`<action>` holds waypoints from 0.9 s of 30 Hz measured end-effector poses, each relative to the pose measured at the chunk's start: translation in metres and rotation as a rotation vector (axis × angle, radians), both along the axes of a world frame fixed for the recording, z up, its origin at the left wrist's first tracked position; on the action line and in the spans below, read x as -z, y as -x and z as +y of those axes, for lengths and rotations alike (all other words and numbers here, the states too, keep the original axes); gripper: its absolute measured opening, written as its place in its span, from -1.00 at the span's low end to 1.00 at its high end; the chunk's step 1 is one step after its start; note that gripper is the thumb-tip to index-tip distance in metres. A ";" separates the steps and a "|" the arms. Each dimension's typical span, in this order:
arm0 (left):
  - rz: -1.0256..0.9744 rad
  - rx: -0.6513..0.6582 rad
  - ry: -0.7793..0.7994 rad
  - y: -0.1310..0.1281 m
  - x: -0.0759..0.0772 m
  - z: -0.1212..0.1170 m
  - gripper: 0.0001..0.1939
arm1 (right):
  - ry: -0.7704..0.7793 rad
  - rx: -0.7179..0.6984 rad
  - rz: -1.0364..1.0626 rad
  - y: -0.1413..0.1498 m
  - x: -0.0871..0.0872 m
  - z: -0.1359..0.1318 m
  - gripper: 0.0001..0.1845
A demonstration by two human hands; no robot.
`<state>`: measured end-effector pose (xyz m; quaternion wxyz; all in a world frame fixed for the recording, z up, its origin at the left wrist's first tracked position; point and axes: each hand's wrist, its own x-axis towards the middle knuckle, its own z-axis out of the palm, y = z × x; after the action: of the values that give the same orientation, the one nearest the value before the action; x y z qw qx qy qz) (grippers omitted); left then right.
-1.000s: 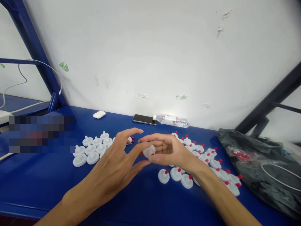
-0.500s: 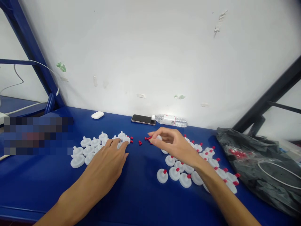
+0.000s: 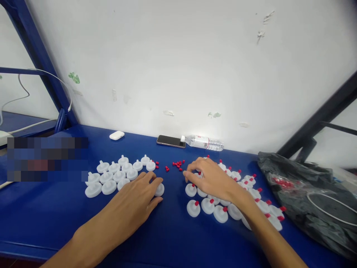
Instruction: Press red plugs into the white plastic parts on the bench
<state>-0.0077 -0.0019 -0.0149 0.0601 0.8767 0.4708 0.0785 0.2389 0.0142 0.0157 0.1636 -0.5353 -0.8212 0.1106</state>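
Note:
On the left, my left hand has its thumb and index finger around a white plastic disc with a nozzle, partly hidden by the fingers. Beside it stand several white discs with bare nozzles. My right hand hovers over the right group, its fingers bent and slightly apart with nothing visible in them. Just below its fingertips lies a white disc with a red cap. More red-capped discs spread under and around my right forearm. Loose small red caps lie between the two groups.
A phone and a clear water bottle lie by the wall. A white earphone case is at the back left. On the right, a dark plastic bag carries a clear bag of red caps.
My left hand has moved right and nearer, away from the bare discs, with one disc at its fingers. My right hand has let go of a white disc, which now stands in the right group.

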 end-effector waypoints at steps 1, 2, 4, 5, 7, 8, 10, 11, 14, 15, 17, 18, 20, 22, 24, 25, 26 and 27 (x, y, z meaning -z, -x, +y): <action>0.005 0.007 0.029 0.000 -0.001 0.000 -0.74 | -0.035 0.021 -0.011 0.002 0.003 0.002 -0.54; 0.002 0.016 0.049 -0.001 -0.001 0.000 -0.76 | -0.076 0.038 -0.033 0.005 0.006 0.004 -0.50; -0.017 0.035 0.068 -0.001 -0.002 0.000 -0.76 | -0.143 0.047 -0.093 0.010 0.013 0.008 -0.47; -0.027 0.045 0.070 -0.001 -0.002 -0.001 -0.75 | -0.156 0.039 -0.116 0.011 0.016 0.010 -0.46; -0.036 0.063 0.066 -0.001 -0.001 -0.003 -0.74 | -0.147 0.018 -0.134 0.012 0.020 0.013 -0.45; -0.035 0.068 0.066 -0.001 -0.001 -0.003 -0.74 | -0.137 0.012 -0.134 0.012 0.021 0.013 -0.45; -0.026 0.075 0.058 -0.001 0.000 -0.004 -0.76 | -0.127 0.006 -0.135 0.011 0.020 0.012 -0.48; -0.022 0.078 0.051 -0.001 0.000 -0.004 -0.77 | -0.125 0.005 -0.139 0.011 0.018 0.012 -0.49; -0.018 0.085 0.026 -0.002 -0.002 -0.004 -0.78 | -0.120 0.016 -0.138 0.009 0.012 0.009 -0.44; -0.016 0.086 0.023 -0.002 -0.002 -0.003 -0.77 | -0.117 0.021 -0.131 0.008 0.011 0.008 -0.41; -0.009 0.089 0.036 -0.002 -0.002 -0.003 -0.76 | -0.106 0.026 -0.105 0.005 0.009 0.008 -0.41; -0.006 0.089 0.044 -0.002 -0.002 -0.002 -0.75 | -0.097 0.025 -0.096 0.003 0.009 0.009 -0.42; -0.008 0.091 0.054 -0.001 -0.001 -0.002 -0.73 | -0.077 0.013 -0.091 -0.001 0.011 0.012 -0.50; -0.010 0.096 0.057 -0.001 0.000 -0.002 -0.72 | -0.056 -0.003 -0.095 -0.004 0.015 0.016 -0.65; -0.008 0.095 0.057 -0.001 0.000 -0.002 -0.71 | -0.041 -0.012 -0.092 -0.006 0.019 0.019 -0.81; -0.007 0.094 0.055 -0.001 0.000 -0.002 -0.71 | -0.037 -0.012 -0.090 -0.006 0.021 0.020 -0.85; -0.007 0.093 0.048 -0.002 -0.001 -0.002 -0.70 | -0.037 -0.011 -0.089 -0.006 0.022 0.021 -0.87; -0.007 0.089 0.037 -0.002 -0.002 -0.002 -0.70 | -0.041 -0.012 -0.090 -0.005 0.023 0.021 -0.86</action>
<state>-0.0059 -0.0042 -0.0131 0.0815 0.8952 0.4325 0.0702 0.2444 0.0350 -0.0071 0.1366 -0.5315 -0.8330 0.0705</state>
